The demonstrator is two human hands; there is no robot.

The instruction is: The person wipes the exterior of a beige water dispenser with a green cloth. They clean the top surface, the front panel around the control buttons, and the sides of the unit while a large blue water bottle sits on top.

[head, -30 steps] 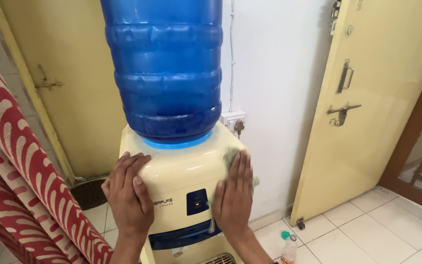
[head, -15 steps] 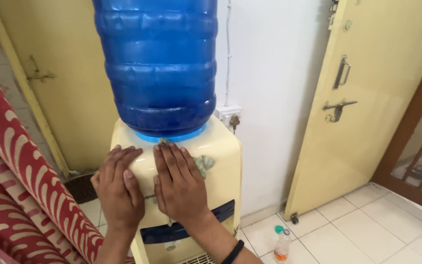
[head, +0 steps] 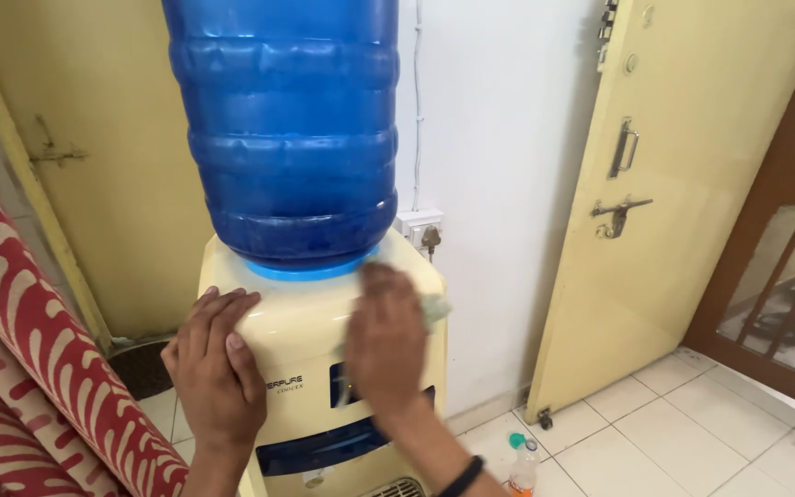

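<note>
left hand [head: 213,368] flat, bracing cream plastic water dispenser [head: 305,322] | right hand [head: 384,340] pressing pale green cloth [head: 432,311] | wiping front top, seemingly midway

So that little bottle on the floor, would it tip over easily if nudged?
Probably. The small bottle stands upright, tall and narrow on smooth floor tiles, so it likely topples easily. It looks like thin clear plastic, probably light; once down, its round body might roll.
</note>
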